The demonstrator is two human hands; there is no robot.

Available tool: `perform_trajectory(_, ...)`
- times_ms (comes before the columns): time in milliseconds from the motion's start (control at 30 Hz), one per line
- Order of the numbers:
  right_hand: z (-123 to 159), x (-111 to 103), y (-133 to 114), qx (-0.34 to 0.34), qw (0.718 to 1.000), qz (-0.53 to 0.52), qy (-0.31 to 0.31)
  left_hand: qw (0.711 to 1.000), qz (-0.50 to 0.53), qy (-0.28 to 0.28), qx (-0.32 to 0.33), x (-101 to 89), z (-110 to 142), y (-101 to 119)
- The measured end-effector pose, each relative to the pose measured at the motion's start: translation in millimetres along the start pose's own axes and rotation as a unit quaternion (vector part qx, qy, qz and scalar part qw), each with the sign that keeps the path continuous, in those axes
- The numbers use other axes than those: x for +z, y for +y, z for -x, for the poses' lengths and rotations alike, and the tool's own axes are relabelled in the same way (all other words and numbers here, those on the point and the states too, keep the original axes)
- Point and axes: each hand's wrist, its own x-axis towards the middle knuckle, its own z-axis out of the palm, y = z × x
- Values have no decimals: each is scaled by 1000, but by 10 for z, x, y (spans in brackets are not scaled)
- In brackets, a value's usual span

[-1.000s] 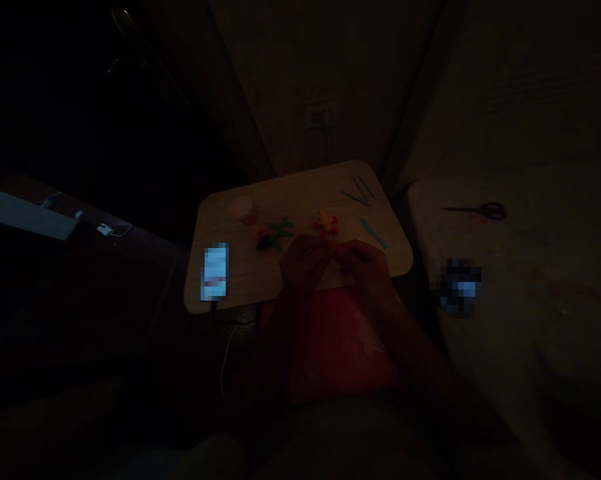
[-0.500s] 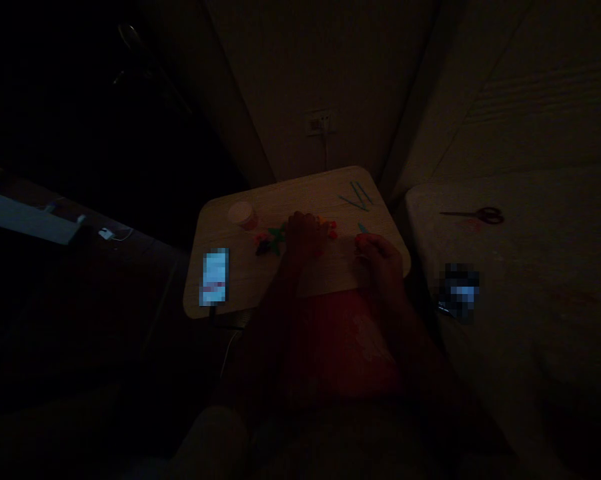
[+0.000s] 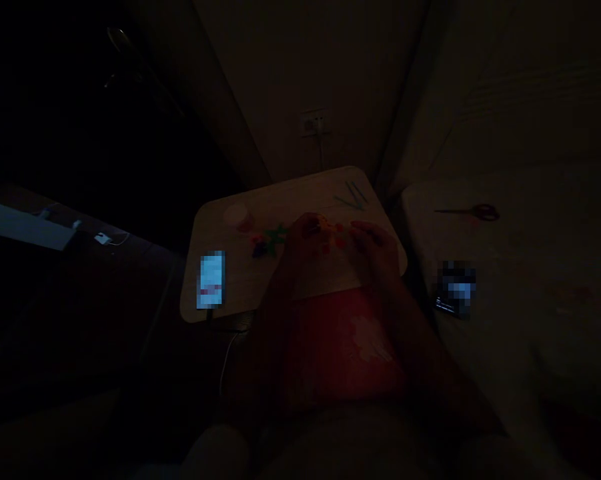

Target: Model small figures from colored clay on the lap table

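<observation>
The scene is very dark. On a small wooden-topped table (image 3: 280,287), my left hand (image 3: 301,235) has its fingers closed at an orange piece (image 3: 325,224), seemingly gripping its left side. Several small red pieces (image 3: 341,244) lie between my hands, close to the orange one. My right hand (image 3: 379,245) is to their right, thumb and fingertips pinched together; what they hold is too dark to make out. Left of my left hand are a green leaf-like shape (image 3: 275,238) and a dark purple piece (image 3: 258,249) with pinkish bits beside it.
A pale-lidded tub (image 3: 237,215) stands at the table's back left, a lit phone (image 3: 211,280) with a cable at front left. Thin blue-green strips (image 3: 350,198) lie back right. Scissors (image 3: 485,212) and a blurred device (image 3: 455,290) rest on the pale surface to the right.
My hands were together, then parted; the left went to the orange piece. My right hand, which pinched something red half a second ago, has moved slightly up toward the red pieces.
</observation>
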Motion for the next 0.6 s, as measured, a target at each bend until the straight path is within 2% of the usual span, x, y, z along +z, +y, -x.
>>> perform_trajectory(133,22,16,-14,-24,1000,15,-2,998,59,-16,-27,36,124,88)
perform_trajectory(333,74,49,-45,-38,999,6,-13,995,79,-11,-58,72,176,87)
perform_trajectory(600,78,57,-54,0,1000,-26,4,993,101,-4,-61,90,184,120)
